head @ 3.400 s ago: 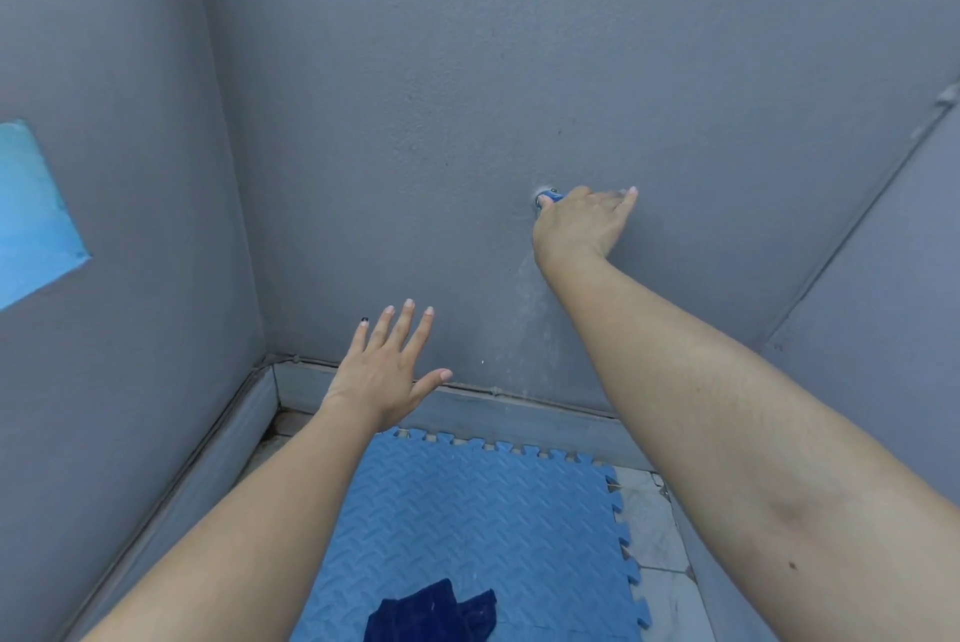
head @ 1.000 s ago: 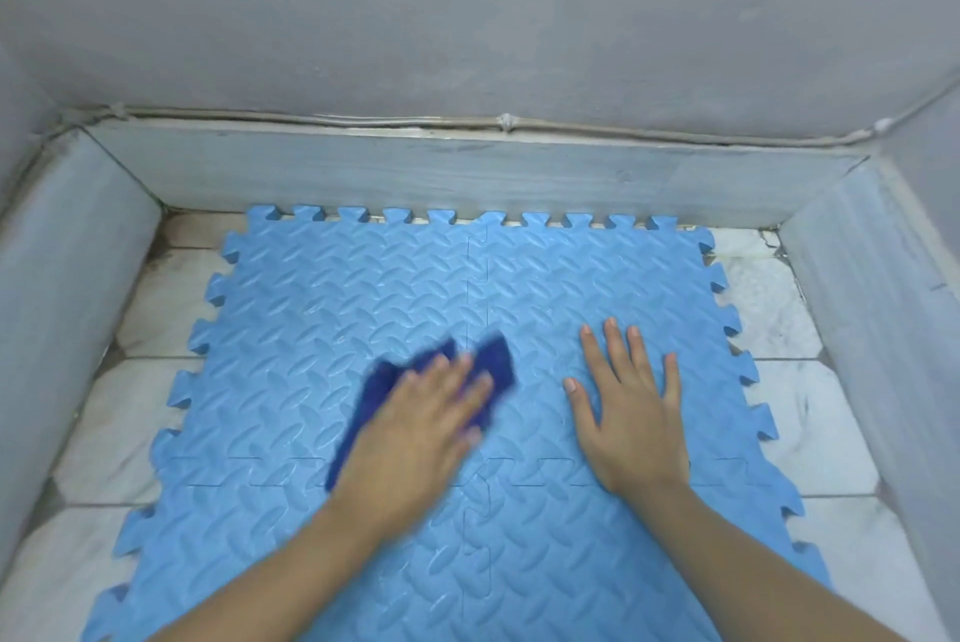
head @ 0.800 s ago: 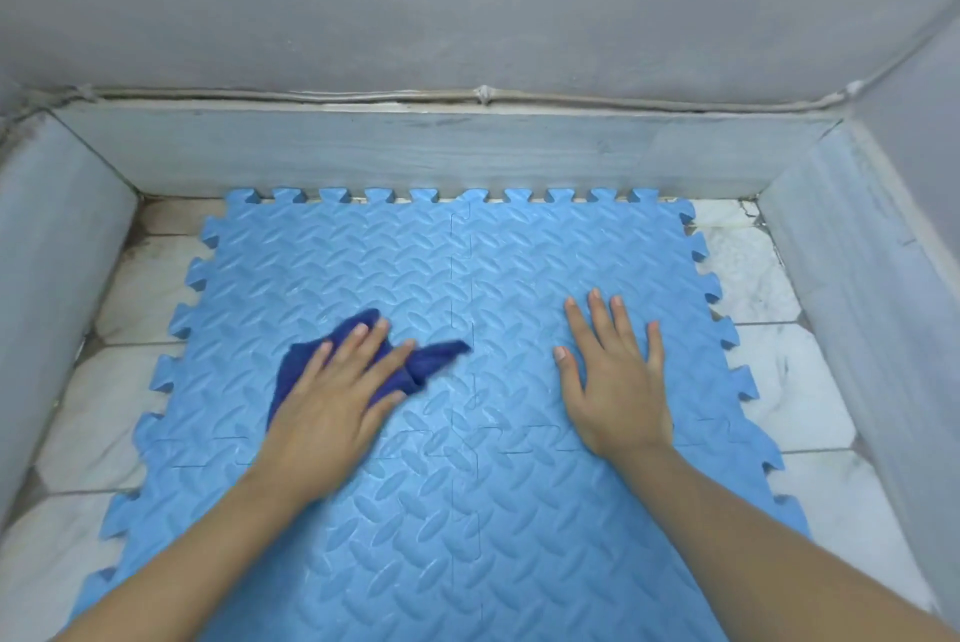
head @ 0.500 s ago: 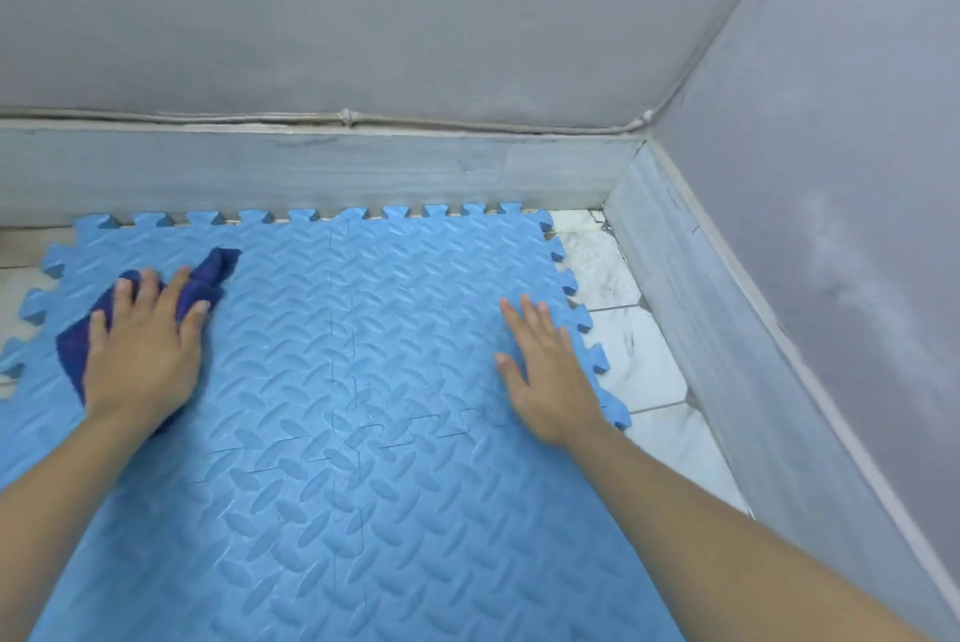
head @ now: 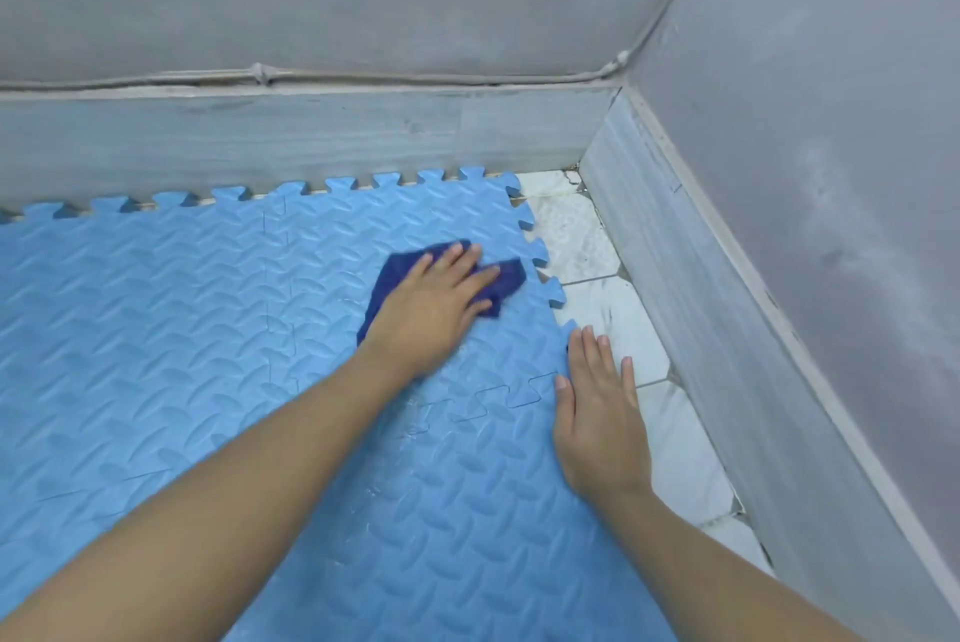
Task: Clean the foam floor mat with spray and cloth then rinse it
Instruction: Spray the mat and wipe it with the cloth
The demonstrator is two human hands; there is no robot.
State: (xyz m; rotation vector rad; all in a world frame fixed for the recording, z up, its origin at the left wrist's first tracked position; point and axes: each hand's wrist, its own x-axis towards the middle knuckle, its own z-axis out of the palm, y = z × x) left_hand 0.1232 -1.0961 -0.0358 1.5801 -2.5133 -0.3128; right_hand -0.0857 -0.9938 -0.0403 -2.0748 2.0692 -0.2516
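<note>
Mat point(head: 208, 355), light blue foam with a raised leaf-like pattern and jigsaw-toothed edges, lies flat on the floor point(head: 613, 319) of pale marbled tiles, its far edge close along the grey skirting point(head: 311, 137) and its right edge leaving a strip of tile bare before the side wall point(head: 831, 174). Seams between its interlocked pieces run across the surface. A dark blue cloth point(head: 395, 278) lies crumpled on the mat near its far right corner. The left hand point(head: 431, 309) lies flat on top of the cloth, fingers straight and together, pressing it to the foam; cloth shows past the fingertips and beside the wrist. The right hand point(head: 597, 413) rests palm down with fingers extended and slightly spread, over the right edge of the mat, its fingers reaching onto the tile. Neither hand grips anything. A faint wet sheen shows on the mat between the two forearms. A thin cable point(head: 260, 72) runs along the top of the skirting and climbs the corner of the grey walls.
</note>
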